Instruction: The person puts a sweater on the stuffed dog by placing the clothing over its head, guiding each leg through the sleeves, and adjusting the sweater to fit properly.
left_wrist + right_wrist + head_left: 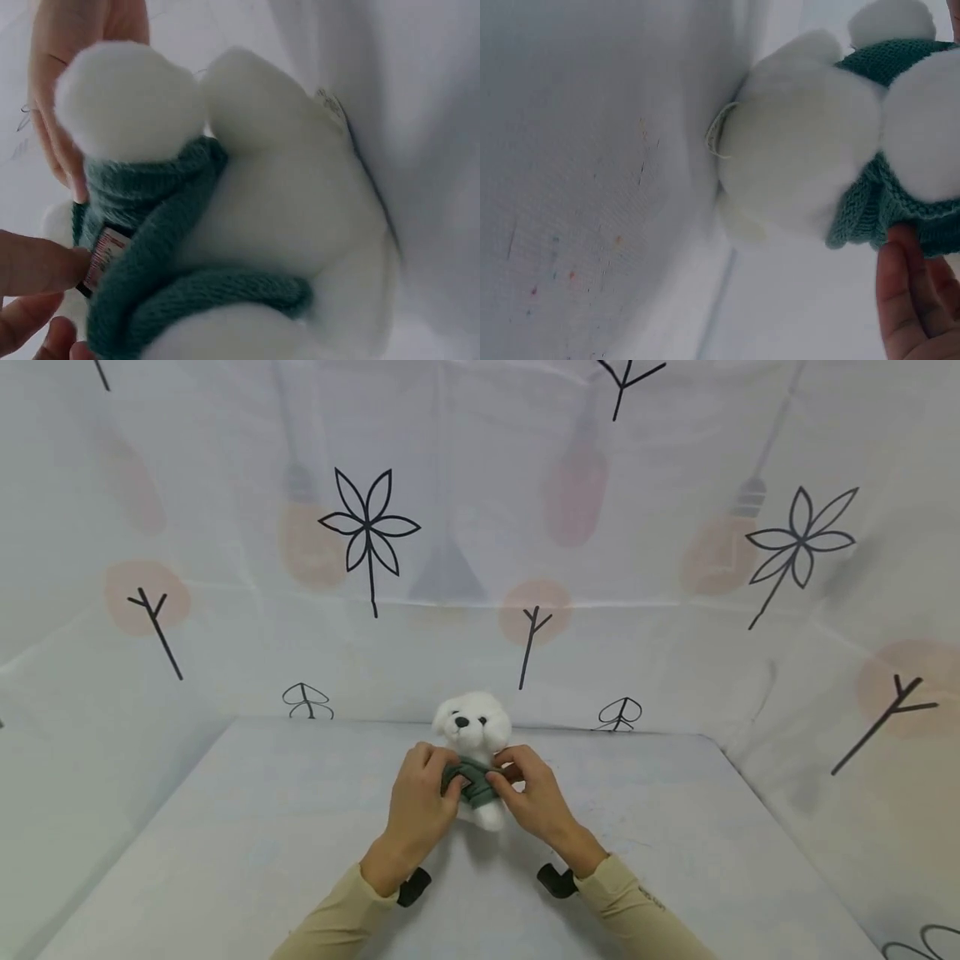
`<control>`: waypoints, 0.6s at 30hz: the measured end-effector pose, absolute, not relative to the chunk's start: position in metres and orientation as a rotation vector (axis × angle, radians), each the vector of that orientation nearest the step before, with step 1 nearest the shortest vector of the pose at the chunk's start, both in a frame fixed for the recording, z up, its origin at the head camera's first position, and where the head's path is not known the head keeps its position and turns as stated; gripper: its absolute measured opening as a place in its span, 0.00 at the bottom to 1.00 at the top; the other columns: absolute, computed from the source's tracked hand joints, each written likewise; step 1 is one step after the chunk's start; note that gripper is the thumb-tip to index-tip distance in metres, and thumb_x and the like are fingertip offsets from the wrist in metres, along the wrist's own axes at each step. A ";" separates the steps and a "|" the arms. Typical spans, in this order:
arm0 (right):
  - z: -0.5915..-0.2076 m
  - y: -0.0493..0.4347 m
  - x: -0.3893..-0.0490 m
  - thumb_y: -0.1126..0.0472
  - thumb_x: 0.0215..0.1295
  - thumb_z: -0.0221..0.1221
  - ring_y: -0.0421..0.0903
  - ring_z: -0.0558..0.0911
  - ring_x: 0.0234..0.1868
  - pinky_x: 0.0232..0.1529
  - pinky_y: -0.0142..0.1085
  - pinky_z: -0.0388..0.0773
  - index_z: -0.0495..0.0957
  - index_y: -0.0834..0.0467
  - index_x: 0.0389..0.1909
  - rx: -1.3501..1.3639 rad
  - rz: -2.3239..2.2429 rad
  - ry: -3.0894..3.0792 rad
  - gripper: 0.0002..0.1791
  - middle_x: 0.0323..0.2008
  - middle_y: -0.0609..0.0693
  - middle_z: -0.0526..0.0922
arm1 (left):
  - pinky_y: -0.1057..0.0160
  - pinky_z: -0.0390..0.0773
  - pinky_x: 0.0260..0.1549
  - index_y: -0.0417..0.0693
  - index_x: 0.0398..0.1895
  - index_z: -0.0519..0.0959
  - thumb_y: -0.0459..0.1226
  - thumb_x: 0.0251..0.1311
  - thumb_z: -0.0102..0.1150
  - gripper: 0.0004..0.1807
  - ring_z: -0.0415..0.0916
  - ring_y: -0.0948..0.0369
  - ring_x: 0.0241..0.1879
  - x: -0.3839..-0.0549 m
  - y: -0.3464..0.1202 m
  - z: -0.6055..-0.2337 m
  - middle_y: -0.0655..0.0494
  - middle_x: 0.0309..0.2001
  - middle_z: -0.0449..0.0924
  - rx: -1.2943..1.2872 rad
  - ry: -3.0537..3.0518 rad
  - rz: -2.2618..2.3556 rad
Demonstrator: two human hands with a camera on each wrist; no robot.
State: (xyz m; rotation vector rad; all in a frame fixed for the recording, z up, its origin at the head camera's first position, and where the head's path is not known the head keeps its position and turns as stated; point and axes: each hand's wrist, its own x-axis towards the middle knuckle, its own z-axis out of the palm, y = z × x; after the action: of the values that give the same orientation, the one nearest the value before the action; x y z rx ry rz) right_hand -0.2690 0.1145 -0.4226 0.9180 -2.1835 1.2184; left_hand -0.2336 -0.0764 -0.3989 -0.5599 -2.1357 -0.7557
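Observation:
A white plush dog (480,727) sits upright at the middle of the table, in a green knitted sweater (474,787) that lies loose and bunched about its body. My left hand (422,789) pinches the sweater on one side; in the left wrist view its thumb (45,262) lies at a small printed label (106,255). On the other side my right hand (531,789) pinches the knit edge, with its fingers (904,300) below the cloth in the right wrist view. One white paw (491,816) sticks out under the sweater.
The white table (247,843) reaches to a patterned cloth backdrop (450,652) just behind the dog. Black wrist mounts (557,881) show below both wrists. A pale loop tag (720,131) sits at the dog's bottom in the right wrist view.

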 end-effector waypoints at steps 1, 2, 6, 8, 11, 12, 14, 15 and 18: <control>-0.423 0.114 -0.268 0.65 0.64 0.60 0.44 0.83 0.34 0.35 0.34 0.80 0.74 0.59 0.44 0.907 1.223 -2.194 0.09 0.44 0.53 0.77 | 0.62 0.74 0.29 0.45 0.33 0.78 0.29 0.42 0.74 0.15 0.70 0.59 0.32 -0.232 -0.075 -0.398 0.53 0.32 0.70 -0.571 -2.138 -0.752; -0.423 0.114 -0.267 0.64 0.65 0.60 0.43 0.82 0.34 0.36 0.34 0.80 0.74 0.58 0.44 0.897 1.227 -2.205 0.09 0.44 0.53 0.77 | 0.63 0.74 0.29 0.45 0.32 0.79 0.29 0.43 0.74 0.14 0.70 0.60 0.31 -0.230 -0.074 -0.397 0.54 0.32 0.71 -0.583 -2.147 -0.751; -0.421 0.113 -0.265 0.65 0.65 0.60 0.43 0.82 0.35 0.39 0.35 0.80 0.75 0.57 0.47 0.878 1.278 -2.257 0.11 0.46 0.52 0.77 | 0.64 0.75 0.29 0.43 0.34 0.81 0.34 0.46 0.73 0.12 0.71 0.61 0.31 -0.224 -0.071 -0.396 0.54 0.33 0.74 -0.605 -2.201 -0.738; -0.422 0.113 -0.264 0.67 0.64 0.60 0.45 0.82 0.37 0.40 0.38 0.80 0.74 0.58 0.51 0.898 1.317 -2.270 0.15 0.48 0.54 0.77 | 0.61 0.75 0.30 0.42 0.37 0.81 0.39 0.47 0.73 0.16 0.72 0.59 0.31 -0.222 -0.071 -0.396 0.53 0.34 0.74 -0.586 -2.227 -0.711; -0.423 0.113 -0.264 0.66 0.64 0.60 0.48 0.82 0.39 0.41 0.41 0.80 0.72 0.58 0.56 0.918 1.360 -2.301 0.20 0.53 0.56 0.75 | 0.57 0.73 0.29 0.42 0.41 0.80 0.46 0.45 0.74 0.24 0.72 0.56 0.31 -0.222 -0.072 -0.396 0.52 0.35 0.75 -0.541 -2.251 -0.643; -0.423 0.112 -0.263 0.65 0.64 0.60 0.48 0.82 0.40 0.41 0.41 0.80 0.71 0.58 0.58 0.920 1.368 -2.316 0.21 0.54 0.56 0.74 | 0.57 0.73 0.28 0.42 0.41 0.80 0.48 0.44 0.74 0.25 0.72 0.55 0.31 -0.222 -0.072 -0.396 0.52 0.36 0.75 -0.527 -2.257 -0.623; -0.422 0.111 -0.262 0.62 0.65 0.60 0.46 0.82 0.40 0.41 0.40 0.80 0.70 0.55 0.61 0.904 1.377 -2.352 0.23 0.56 0.54 0.74 | 0.55 0.71 0.27 0.43 0.42 0.80 0.50 0.43 0.74 0.26 0.72 0.54 0.30 -0.222 -0.073 -0.396 0.51 0.36 0.75 -0.505 -2.270 -0.593; -0.422 0.111 -0.262 0.61 0.65 0.60 0.45 0.82 0.40 0.41 0.39 0.80 0.69 0.54 0.61 0.890 1.376 -2.370 0.24 0.55 0.53 0.74 | 0.55 0.71 0.27 0.43 0.42 0.80 0.51 0.43 0.74 0.27 0.72 0.54 0.30 -0.222 -0.073 -0.396 0.51 0.36 0.75 -0.492 -2.280 -0.577; -0.423 0.109 -0.261 0.58 0.65 0.60 0.44 0.82 0.42 0.42 0.39 0.80 0.68 0.53 0.63 0.854 1.364 -2.407 0.25 0.56 0.50 0.73 | 0.55 0.72 0.29 0.43 0.43 0.81 0.51 0.43 0.74 0.27 0.72 0.53 0.31 -0.221 -0.074 -0.394 0.51 0.36 0.75 -0.473 -2.318 -0.569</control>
State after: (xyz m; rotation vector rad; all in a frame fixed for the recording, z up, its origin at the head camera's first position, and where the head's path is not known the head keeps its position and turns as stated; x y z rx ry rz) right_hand -0.2613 0.1094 -0.4228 0.8542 -2.4071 1.3640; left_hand -0.2207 -0.0738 -0.3944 -0.4726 -2.3177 -0.5688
